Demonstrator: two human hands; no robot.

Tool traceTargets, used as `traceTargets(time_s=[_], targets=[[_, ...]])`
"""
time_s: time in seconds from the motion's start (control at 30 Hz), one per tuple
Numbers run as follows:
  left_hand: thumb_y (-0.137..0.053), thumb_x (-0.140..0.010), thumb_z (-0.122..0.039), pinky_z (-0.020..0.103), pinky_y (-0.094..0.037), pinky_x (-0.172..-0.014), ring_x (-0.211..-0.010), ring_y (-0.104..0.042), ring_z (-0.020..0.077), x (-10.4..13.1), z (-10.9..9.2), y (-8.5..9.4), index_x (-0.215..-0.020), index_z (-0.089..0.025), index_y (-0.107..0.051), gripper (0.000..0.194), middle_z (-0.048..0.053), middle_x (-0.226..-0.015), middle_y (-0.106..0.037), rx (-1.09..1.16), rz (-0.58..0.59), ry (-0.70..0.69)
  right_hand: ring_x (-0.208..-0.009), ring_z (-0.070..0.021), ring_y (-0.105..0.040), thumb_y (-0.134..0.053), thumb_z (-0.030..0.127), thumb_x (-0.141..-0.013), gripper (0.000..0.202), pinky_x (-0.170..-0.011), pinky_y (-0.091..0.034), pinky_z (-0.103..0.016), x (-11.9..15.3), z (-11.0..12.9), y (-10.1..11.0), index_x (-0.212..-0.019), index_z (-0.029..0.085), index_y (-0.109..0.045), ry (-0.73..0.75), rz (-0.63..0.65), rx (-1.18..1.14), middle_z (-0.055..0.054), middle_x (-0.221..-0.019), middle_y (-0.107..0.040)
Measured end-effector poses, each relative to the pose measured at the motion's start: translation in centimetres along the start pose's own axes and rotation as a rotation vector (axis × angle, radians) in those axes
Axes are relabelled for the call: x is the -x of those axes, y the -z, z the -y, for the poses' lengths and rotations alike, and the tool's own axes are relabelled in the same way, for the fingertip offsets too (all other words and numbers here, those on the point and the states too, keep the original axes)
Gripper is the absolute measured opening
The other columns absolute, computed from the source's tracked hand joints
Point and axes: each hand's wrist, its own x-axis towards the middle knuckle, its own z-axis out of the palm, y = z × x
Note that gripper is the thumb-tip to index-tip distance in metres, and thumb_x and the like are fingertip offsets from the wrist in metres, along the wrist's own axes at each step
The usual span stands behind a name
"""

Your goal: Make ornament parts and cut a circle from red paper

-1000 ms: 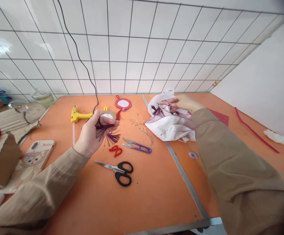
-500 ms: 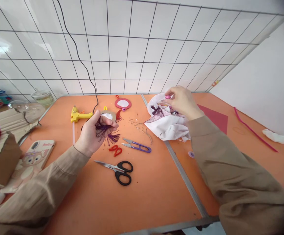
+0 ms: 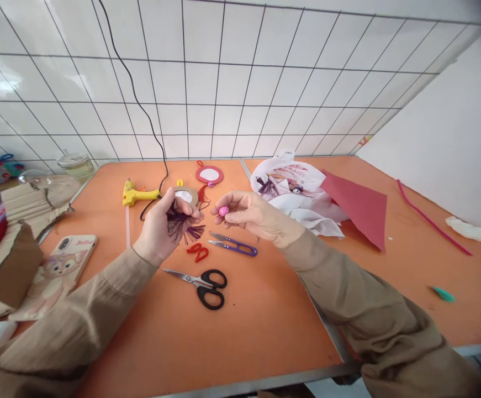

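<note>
My left hand is closed on a dark purple tassel, whose threads fan out below the fingers. Behind it lies a round tan ring with a white centre and a yellow loop. My right hand pinches a small pink bell just to the right of the tassel, the two apart. Beyond the hands rests a red round piece with a white centre, a pink bell and a red tassel. Below them lie purple thread snips, red twisted loops and black-handled scissors.
A yellow glue gun with a black cord stands at the back left. At left are a phone and torn cardboard. A white plastic bag, red sheet and magenta stem lie at right.
My right hand has moved left from the white bag toward my left hand, carrying the pink bell. The bag has sunk and spread. My left hand has barely moved.
</note>
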Motion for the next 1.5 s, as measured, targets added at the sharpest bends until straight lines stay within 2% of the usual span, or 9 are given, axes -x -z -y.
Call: traceTargets(time_s=[0.2, 0.43, 0.6, 0.73, 0.87, 1.0, 1.1, 1.23, 1.5], targets=[[-0.050, -0.094, -0.045, 0.027, -0.050, -0.067, -0.064, -0.064, 0.0167, 0.3, 0.5, -0.1, -0.049, -0.016, -0.062, 0.054, 0.007, -0.059, -0.063, -0.044, 0.061, -0.076, -0.075, -0.0110, -0.071, -0.087, 0.018, -0.064, 0.024, -0.059, -0.055, -0.018, 0.3, -0.3, -0.3, -0.083, 0.019, -0.071, -0.044, 0.061, -0.156, -0.003, -0.098, -0.075], [-0.054, -0.091, -0.046, 0.035, -0.051, -0.082, -0.072, -0.067, 0.0218, 0.8, 0.9, -0.2, -0.053, -0.017, -0.066, 0.050, 0.007, -0.061, -0.065, -0.185, 0.159, -0.250, -0.075, -0.0123, -0.071, -0.091, 0.021, -0.059, 0.029, -0.060, -0.056, -0.018, 0.2, -0.9, -0.4, -0.083, 0.019, -0.075, -0.070, 0.056, -0.225, 0.002, -0.074, -0.070], [-0.059, -0.087, -0.053, 0.035, -0.050, -0.076, -0.074, -0.067, 0.0245, 0.8, 1.1, -0.1, -0.053, -0.017, -0.068, 0.050, 0.010, -0.063, -0.067, -0.274, 0.173, -0.268, -0.071, -0.0091, -0.068, -0.091, 0.018, -0.057, 0.026, -0.061, -0.056, -0.018, 0.2, -1.1, -0.4, -0.079, 0.018, -0.076, -0.053, 0.036, -0.223, 0.001, -0.083, -0.072], [-0.062, -0.084, -0.054, 0.033, -0.049, -0.070, -0.073, -0.065, 0.0241, 0.9, 1.1, 0.0, -0.054, -0.016, -0.068, 0.049, 0.011, -0.064, -0.067, -0.272, 0.200, -0.248, -0.069, -0.0091, -0.066, -0.091, 0.019, -0.056, 0.027, -0.062, -0.056, -0.017, 0.1, -1.1, -0.5, -0.079, 0.018, -0.077, -0.047, 0.033, -0.210, 0.001, -0.073, -0.071], [-0.061, -0.083, -0.058, 0.033, -0.047, -0.069, -0.074, -0.065, 0.0236, 0.9, 0.6, 0.2, -0.056, -0.017, -0.068, 0.049, 0.010, -0.073, -0.071, -0.290, 0.246, -0.175, -0.072, -0.0109, -0.066, -0.089, 0.021, -0.057, 0.024, -0.062, -0.056, -0.020, 0.2, -0.8, -0.3, -0.077, 0.018, -0.077, 0.025, -0.020, -0.099, 0.000, -0.076, -0.070], [-0.056, -0.086, -0.059, 0.037, -0.047, -0.085, -0.088, -0.065, 0.0262, 0.5, 0.0, 0.6, -0.057, -0.019, -0.067, 0.051, 0.009, -0.075, -0.069, -0.258, 0.240, -0.211, -0.075, -0.0146, -0.066, -0.085, 0.020, -0.063, 0.021, -0.063, -0.056, -0.025, 0.7, 0.0, -0.5, -0.082, 0.018, -0.076, 0.130, -0.039, 0.116, -0.001, -0.075, -0.067], [-0.062, -0.086, -0.049, 0.038, -0.045, -0.094, -0.100, -0.063, 0.0259, 0.2, 0.3, 0.8, -0.074, -0.019, -0.073, 0.035, 0.009, -0.091, -0.071, -0.255, 0.230, -0.246, -0.074, -0.0144, -0.064, -0.081, 0.019, -0.067, 0.019, -0.065, -0.056, -0.028, 1.2, 0.7, -1.2, -0.085, 0.018, -0.075, 0.166, -0.026, 0.248, -0.001, -0.076, -0.066], [-0.073, -0.080, -0.036, 0.032, -0.048, -0.080, -0.085, -0.063, 0.0193, 0.6, 1.2, 0.5, -0.097, -0.019, -0.073, 0.024, 0.007, -0.093, -0.070, -0.321, 0.311, -0.138, -0.073, -0.0143, -0.063, -0.076, 0.018, -0.071, 0.016, -0.067, -0.056, -0.030, 1.8, 1.3, -2.2, -0.086, 0.019, -0.073, 0.203, -0.007, 0.352, -0.001, -0.078, -0.066], [-0.072, -0.081, -0.037, 0.024, -0.041, -0.055, -0.061, -0.058, 0.0133, 2.1, 1.2, -0.9, -0.080, -0.018, -0.068, 0.020, 0.003, -0.070, -0.064, -0.360, 0.244, -0.042, -0.076, -0.0161, -0.064, -0.073, 0.021, -0.073, 0.015, -0.070, -0.056, -0.032, 2.2, 1.1, -2.4, -0.089, 0.020, -0.072, 0.230, -0.079, 0.406, -0.001, -0.079, -0.065]])
